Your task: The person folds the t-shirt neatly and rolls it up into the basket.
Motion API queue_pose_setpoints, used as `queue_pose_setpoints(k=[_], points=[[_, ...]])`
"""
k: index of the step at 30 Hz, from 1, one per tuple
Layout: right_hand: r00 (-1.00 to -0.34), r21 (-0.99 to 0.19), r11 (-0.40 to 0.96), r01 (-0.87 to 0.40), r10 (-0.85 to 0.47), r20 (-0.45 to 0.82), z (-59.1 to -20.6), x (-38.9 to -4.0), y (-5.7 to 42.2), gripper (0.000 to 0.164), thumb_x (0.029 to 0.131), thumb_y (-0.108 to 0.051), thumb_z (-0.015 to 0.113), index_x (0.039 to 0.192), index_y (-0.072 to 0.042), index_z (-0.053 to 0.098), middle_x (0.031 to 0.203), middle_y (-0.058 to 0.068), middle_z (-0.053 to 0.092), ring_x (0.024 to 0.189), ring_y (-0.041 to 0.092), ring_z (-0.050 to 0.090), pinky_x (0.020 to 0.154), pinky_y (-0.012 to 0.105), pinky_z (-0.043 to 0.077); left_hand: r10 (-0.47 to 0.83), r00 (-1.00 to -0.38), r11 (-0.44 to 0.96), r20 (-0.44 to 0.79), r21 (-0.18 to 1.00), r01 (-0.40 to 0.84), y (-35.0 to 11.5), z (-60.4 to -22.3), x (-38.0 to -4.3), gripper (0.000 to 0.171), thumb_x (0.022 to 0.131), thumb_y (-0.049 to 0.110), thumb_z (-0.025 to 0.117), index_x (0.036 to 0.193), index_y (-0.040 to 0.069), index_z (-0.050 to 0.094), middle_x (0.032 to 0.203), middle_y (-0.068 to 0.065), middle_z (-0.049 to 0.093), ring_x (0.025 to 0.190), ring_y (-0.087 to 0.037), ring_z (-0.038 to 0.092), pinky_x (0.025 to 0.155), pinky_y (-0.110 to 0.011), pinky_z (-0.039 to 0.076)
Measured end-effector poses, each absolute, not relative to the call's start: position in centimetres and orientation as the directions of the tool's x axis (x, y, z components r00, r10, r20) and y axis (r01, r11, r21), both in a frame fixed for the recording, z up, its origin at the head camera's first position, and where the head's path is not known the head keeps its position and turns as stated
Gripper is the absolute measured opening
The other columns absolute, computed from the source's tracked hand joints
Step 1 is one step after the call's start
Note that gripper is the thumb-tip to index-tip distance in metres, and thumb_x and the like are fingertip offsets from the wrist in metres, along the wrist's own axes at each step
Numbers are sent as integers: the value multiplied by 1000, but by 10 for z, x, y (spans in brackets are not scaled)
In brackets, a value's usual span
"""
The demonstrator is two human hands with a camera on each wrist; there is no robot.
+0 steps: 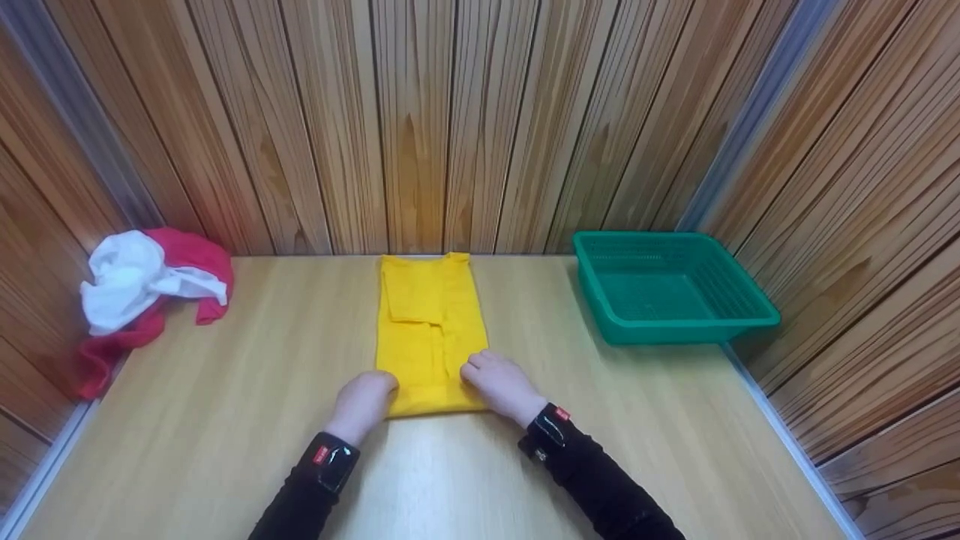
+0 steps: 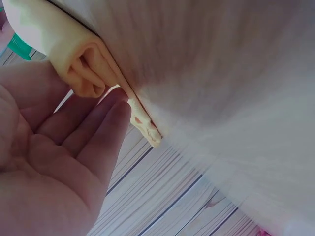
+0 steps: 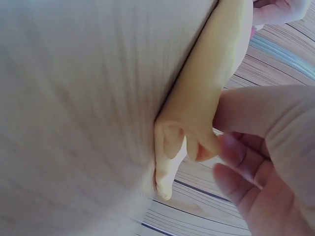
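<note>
A yellow shirt (image 1: 420, 330), folded into a long narrow strip, lies on the table with its far end against the back wall. Its near end is turned over into a thick fold, whose layered side shows in the left wrist view as a rolled edge (image 2: 81, 64). My left hand (image 1: 365, 401) holds the left corner of this fold, the thumb partly hidden by the cloth. At the right corner, my right hand (image 1: 506, 384) pinches the fold (image 3: 197, 103) between thumb and fingers. The fold's underside is hidden in the head view.
On the right stands a green plastic basket (image 1: 619, 334), near the wall. A heap of white cloth (image 1: 124, 277) and red cloth (image 1: 199, 251) lies at the far left, against the wood-panelled side. Wooden walls border the table (image 1: 300, 322) at the back and both sides.
</note>
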State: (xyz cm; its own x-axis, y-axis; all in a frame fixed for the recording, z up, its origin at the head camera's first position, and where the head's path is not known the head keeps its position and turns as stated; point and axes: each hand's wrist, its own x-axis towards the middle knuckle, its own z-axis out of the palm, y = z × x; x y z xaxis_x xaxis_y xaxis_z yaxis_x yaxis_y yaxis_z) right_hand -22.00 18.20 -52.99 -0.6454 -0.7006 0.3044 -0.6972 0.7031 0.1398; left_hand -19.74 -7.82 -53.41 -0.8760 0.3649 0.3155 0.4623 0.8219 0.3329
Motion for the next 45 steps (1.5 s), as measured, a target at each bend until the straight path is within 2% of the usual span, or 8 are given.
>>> queue_pose_setpoints(k=[4,9,15,21,28,38,45], points=[[-658,133,700,-702,-709,253,-529,-214,181,7,90,-8,63,93,-13,66,88,0,61,83,18,56,70,31,47,360,-875,825,324,326,461,-78,-537,-197,22,80,-5,63,64,9,56,65,-6,59,64,-29,60,60,-42,48],[-708,96,732,-674,-678,198,-528,-202,179,10,95,-20,62,93,-12,67,89,2,60,82,19,56,71,33,48,359,-879,825,314,333,456,-78,-537,-196,20,81,-5,62,66,8,58,66,-7,61,64,-30,61,60,-43,49],[-723,111,740,-664,-673,159,-526,-191,174,30,85,-36,75,93,-9,64,88,2,54,79,18,52,67,32,47,372,-870,830,325,303,468,-78,-537,-196,22,77,-8,62,64,9,55,63,-7,58,61,-30,59,57,-42,47],[-717,186,738,-648,-674,178,-528,-191,168,26,82,-25,79,94,-7,64,88,4,53,77,20,52,62,31,46,383,-858,832,342,275,481,-78,-536,-195,23,76,-8,62,63,8,54,62,-8,58,60,-31,59,56,-43,47],[-718,208,748,-630,-663,210,-528,-194,164,12,83,-12,71,91,-6,64,84,5,56,75,21,54,60,32,47,379,-868,836,322,283,470,-78,-535,-196,21,77,-7,62,64,8,55,63,-8,58,60,-31,59,56,-43,47],[-692,218,734,-644,-679,245,-531,-190,167,5,82,-6,67,85,-8,64,79,4,57,71,19,54,59,30,46,418,-852,813,316,289,506,-81,-536,-188,26,84,-3,63,63,8,52,62,-9,55,60,-32,59,55,-45,47],[-668,222,715,-663,-699,254,-531,-180,171,7,80,-5,67,84,-9,63,78,2,57,69,18,54,58,29,46,464,-817,779,342,282,561,-86,-535,-175,22,86,2,67,68,8,57,67,-10,60,64,-34,62,58,-47,49]])
